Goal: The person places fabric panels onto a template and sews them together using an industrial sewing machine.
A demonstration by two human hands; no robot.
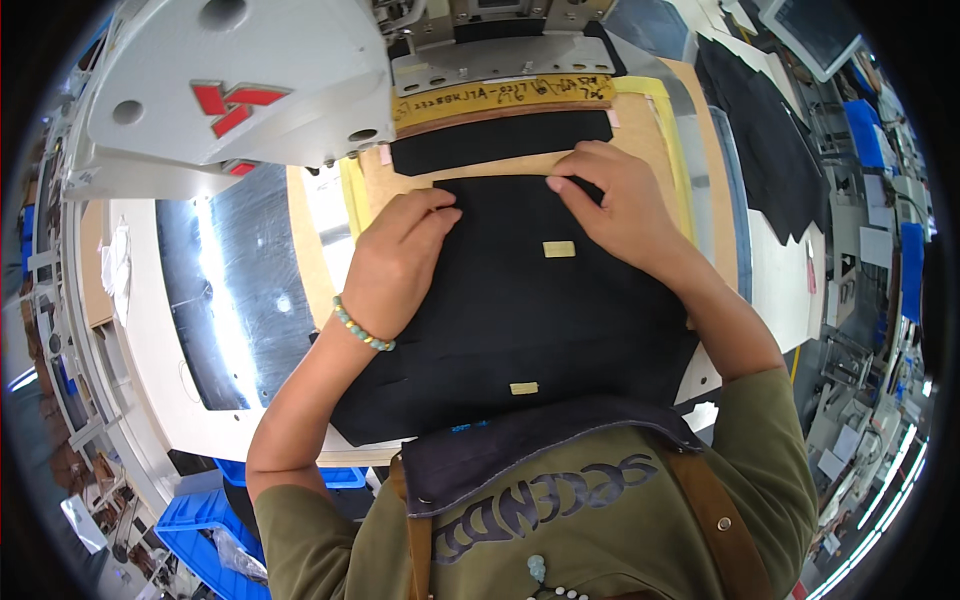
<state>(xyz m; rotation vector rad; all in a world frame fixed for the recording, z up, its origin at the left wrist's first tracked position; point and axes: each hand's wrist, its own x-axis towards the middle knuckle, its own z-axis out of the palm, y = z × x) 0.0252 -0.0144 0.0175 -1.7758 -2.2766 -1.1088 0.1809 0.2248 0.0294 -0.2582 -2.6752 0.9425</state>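
Fingers of the left hand (pixel 397 258) and right hand (pixel 628 208) pinch a black cloth (pixel 520 310) near its eleven and one o'clock corners; it spreads over a table (pixel 215 432). Toward twelve lies a black strip (pixel 500 145); toward half past ten, a white machine (pixel 310 85).

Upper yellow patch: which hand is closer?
Right. The right hand is above and right of the upper patch; the left hand is farther, off to its left.

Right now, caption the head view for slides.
Left hand and right hand at the far edge of a black panel.
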